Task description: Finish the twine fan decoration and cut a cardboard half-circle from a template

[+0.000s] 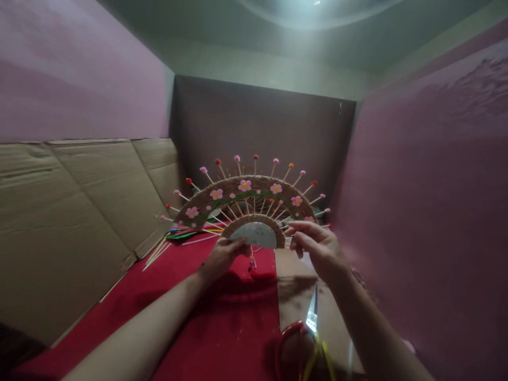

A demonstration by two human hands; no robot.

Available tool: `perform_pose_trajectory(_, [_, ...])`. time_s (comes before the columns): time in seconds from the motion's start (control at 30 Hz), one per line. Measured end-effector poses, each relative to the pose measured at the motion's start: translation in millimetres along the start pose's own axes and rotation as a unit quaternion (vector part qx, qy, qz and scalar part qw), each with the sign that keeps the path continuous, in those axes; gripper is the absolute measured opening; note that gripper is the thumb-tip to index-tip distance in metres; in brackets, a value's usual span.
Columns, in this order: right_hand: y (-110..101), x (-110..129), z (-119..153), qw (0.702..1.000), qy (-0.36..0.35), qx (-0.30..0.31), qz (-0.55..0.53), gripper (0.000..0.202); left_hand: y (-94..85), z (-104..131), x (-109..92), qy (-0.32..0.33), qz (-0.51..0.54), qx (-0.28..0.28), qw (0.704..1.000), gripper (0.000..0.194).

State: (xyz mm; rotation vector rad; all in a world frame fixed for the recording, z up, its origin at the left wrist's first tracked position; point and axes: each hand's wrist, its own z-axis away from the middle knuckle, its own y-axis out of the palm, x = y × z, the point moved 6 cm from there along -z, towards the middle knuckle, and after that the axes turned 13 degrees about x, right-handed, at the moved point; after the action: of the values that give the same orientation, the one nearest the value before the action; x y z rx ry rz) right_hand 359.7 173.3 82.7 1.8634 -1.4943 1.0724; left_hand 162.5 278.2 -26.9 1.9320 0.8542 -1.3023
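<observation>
Left hand (230, 253): raised at centre, fingers and thumb closed in a pinch, wrist slightly bent. Left forearm (146, 323) angles up from lower left. Right hand (313, 243): palm inward, fingers curled toward left, thumb near fingertips. Right forearm (377, 328) slants from lower right.

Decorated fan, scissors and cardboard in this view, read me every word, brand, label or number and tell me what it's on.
No readable text anywhere.
Scissors: faint marks near the pivot, too small and blurred to read.
Fan: flowers, no lettering I can make out.
Cardboard panels: no print visible.
</observation>
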Motion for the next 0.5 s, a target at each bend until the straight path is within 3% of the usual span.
perform_pose_trajectory(0.07, [-2.6, 30.6, -11.3, 0.987, -0.067, -0.046, 0.139, 0.017, -0.5, 0.1, 2.9, -0.011, -0.031, 0.007, 0.999, 0.029])
perform_pose_trajectory(0.13, [0.0, 57.3, -25.3, 0.948, -0.143, -0.069, 0.275, 0.018, -0.2, 0.6, 5.3, -0.018, -0.054, 0.014, 0.998, 0.032])
perform_pose_trajectory(0.2, [2.7, 69.1, -42.4, 0.917, -0.160, -0.076, 0.358, 0.022, 1.1, 1.6, 7.1, -0.022, -0.075, 0.023, 0.997, 0.032])
perform_pose_trajectory(0.27, [4.7, 69.8, -59.6, 0.895, -0.136, -0.073, 0.418, 0.023, 3.0, 3.1, 7.3, -0.024, -0.096, 0.029, 0.995, 0.029])
perform_pose_trajectory(0.4, [3.4, 61.1, -82.4, 0.890, -0.100, -0.078, 0.438, 0.026, 8.4, 7.0, 1.0, -0.018, -0.133, 0.023, 0.991, 0.032])
perform_pose_trajectory(0.5, [0.1, 54.3, -93.6, 0.876, -0.061, -0.078, 0.471, 0.018, 13.3, 9.5, -7.7, -0.014, -0.149, 0.017, 0.989, 0.031])
